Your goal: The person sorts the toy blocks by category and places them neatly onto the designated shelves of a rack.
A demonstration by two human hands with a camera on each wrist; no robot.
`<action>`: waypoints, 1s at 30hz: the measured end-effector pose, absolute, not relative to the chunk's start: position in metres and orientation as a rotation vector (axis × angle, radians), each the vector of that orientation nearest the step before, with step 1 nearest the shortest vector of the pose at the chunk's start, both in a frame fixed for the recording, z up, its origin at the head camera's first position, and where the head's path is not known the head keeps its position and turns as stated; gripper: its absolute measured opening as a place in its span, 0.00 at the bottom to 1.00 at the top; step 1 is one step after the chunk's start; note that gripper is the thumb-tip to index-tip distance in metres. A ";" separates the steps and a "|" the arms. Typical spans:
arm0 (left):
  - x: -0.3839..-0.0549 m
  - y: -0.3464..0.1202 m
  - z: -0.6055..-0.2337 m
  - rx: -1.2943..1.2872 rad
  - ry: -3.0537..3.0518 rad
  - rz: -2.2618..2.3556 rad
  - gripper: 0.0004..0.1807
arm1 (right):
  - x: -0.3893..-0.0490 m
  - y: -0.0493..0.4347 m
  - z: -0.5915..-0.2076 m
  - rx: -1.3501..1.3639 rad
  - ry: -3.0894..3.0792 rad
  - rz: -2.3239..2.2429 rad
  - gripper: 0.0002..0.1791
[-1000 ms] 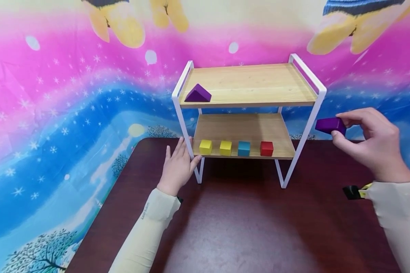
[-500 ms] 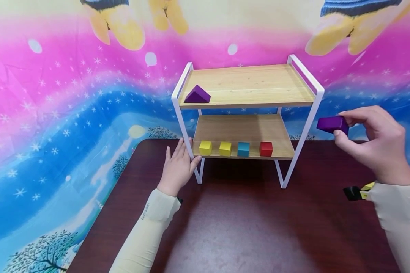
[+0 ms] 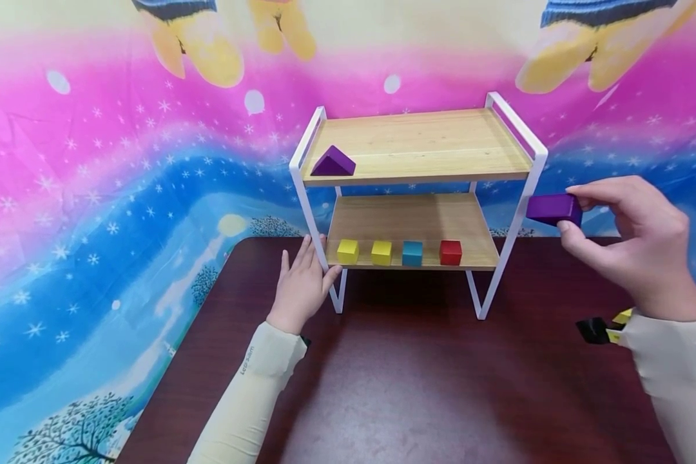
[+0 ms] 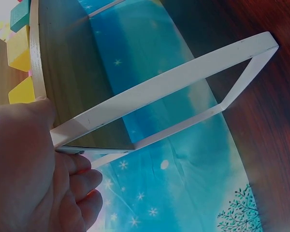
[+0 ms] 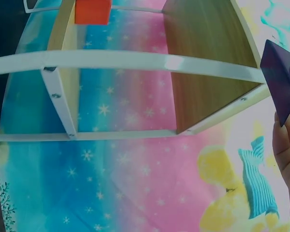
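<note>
My right hand point(image 3: 644, 245) pinches a purple triangular block point(image 3: 551, 209) between thumb and fingers, just beside the shelf's right white frame in the head view. In the right wrist view this triangular block point(image 5: 279, 82) shows at the right edge, near the upper board. My left hand point(image 3: 303, 283) rests against the lower left side of the two-tier shelf point(image 3: 417, 138), fingers extended along the frame's outer side and thumb at the lower board's front edge. Another purple triangular block point(image 3: 333, 162) sits at the top board's front left corner.
Along the lower board's front edge stand two yellow cubes point(image 3: 348, 252), a blue cube point(image 3: 412, 253) and a red cube point(image 3: 450, 252). The shelf stands on a dark red-brown table point(image 3: 417, 386). A printed cloth point(image 3: 122, 161) hangs behind it.
My right hand has shifted slightly left with the purple triangular block, bringing it closer to the shelf's right frame. The left hand keeps its place on the shelf's left side.
</note>
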State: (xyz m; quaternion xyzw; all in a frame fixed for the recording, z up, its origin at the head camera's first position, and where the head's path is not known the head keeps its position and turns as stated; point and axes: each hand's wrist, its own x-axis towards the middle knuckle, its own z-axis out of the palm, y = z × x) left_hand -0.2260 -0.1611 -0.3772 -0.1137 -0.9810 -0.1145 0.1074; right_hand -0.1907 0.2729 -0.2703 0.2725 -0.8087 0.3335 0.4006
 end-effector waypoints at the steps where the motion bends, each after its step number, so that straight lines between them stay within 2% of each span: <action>1: -0.226 -0.161 -0.377 -0.335 -2.885 -0.336 0.39 | -0.190 0.272 -0.270 0.688 -2.046 0.840 0.30; 12: -0.226 -0.160 -0.378 -0.315 -2.910 -0.328 0.39 | -0.186 0.257 -0.262 0.705 -2.039 0.832 0.26; 21: -0.227 -0.160 -0.380 -0.318 -2.900 -0.323 0.40 | -0.186 0.242 -0.254 0.746 -1.986 0.853 0.31; 30: -0.228 -0.161 -0.379 -0.325 -2.905 -0.339 0.39 | -0.187 0.223 -0.247 0.747 -1.936 0.913 0.24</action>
